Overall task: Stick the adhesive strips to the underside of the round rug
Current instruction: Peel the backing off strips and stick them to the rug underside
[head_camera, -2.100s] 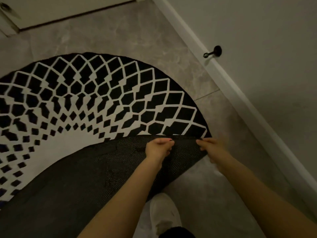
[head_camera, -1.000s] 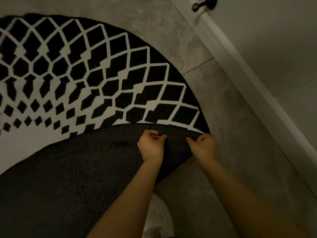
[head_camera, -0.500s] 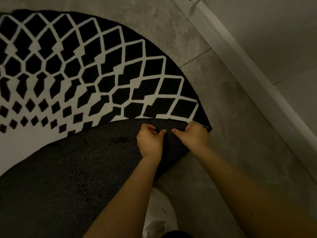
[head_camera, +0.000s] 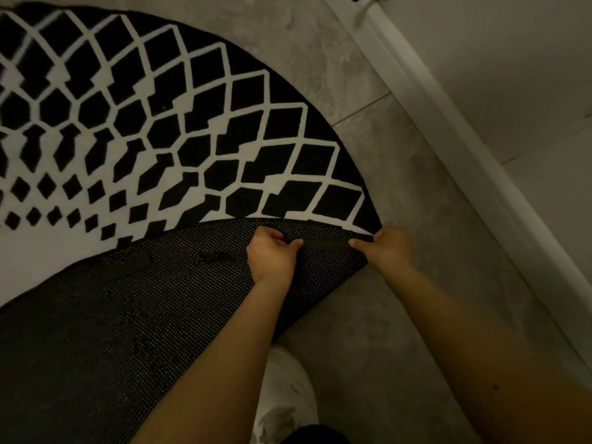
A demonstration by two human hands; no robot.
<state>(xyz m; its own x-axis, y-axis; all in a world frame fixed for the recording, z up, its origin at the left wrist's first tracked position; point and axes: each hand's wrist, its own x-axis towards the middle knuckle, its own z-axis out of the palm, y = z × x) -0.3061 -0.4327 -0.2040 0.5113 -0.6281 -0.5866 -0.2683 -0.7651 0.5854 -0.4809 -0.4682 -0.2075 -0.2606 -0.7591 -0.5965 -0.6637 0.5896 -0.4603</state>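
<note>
The adhesive strip (head_camera: 326, 246) is lying stretched along the folded-back underside of the round rug (head_camera: 192, 139), just below the fold; half a second ago the hands were nearly touching, now they are spreading apart; the left hand (head_camera: 272, 256) and right hand (head_camera: 386, 248), fingers curled, are each pinching an end; pressing down likely comes next; two earlier strips (head_camera: 128, 267) are sitting left of it; a white shoe (head_camera: 285, 389) is standing on the floor (head_camera: 400, 174) below.

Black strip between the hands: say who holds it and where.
Strip: left hand pinches its left end, right hand its right end, over the rug's underside.
</note>
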